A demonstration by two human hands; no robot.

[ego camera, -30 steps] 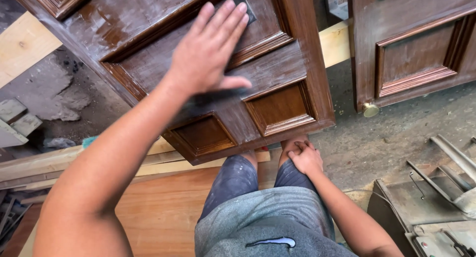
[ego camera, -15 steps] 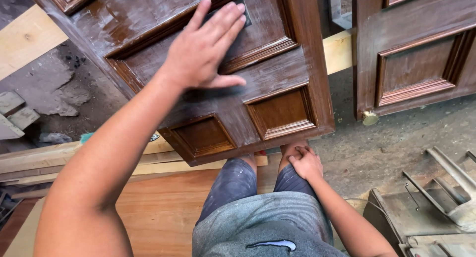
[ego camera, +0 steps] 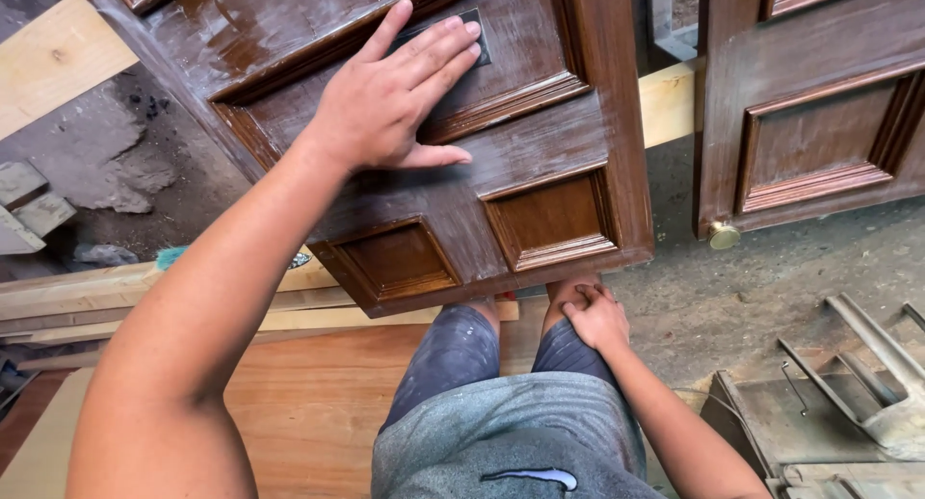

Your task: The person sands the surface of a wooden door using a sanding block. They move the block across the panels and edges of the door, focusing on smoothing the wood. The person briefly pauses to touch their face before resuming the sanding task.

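Two doors: the dark brown panelled door (ego camera: 424,143) lies tilted across pale timber under my hands; a second brown door (ego camera: 809,114) lies to its right, apart from it, with a narrow gap between them.
Left hand: my left hand (ego camera: 395,99) lies flat on the raised panel of the near door, fingers (ego camera: 438,46) spread and straight, thumb out to the side.
Under the fingertips: a small dark sanding sheet (ego camera: 474,37), square-cornered, is pinned beneath my fingertips; only its far corner shows.
Right hand: my right hand (ego camera: 595,318) rests on my right knee, fingers curled loosely over it, holding nothing.
Door surface: whitish dust streaks cover the upper rails; the two small lower panels look clean and glossy.
Near edge: the door's bottom edge overhangs just above my knees, touching neither as far as I can tell.
Support: a pale wooden beam (ego camera: 53,61) runs under both doors, showing at the left corner and in the gap.
Open room: bare concrete floor (ego camera: 771,287) lies right of my knee, below the second door.
Knob: a round brass knob (ego camera: 723,235) sits at the second door's lower corner.
Left side: stacked planks (ego camera: 87,302) and a reddish board (ego camera: 308,403) crowd the floor.
Right corner: a grey metal machine (ego camera: 829,403) stands near my right arm.
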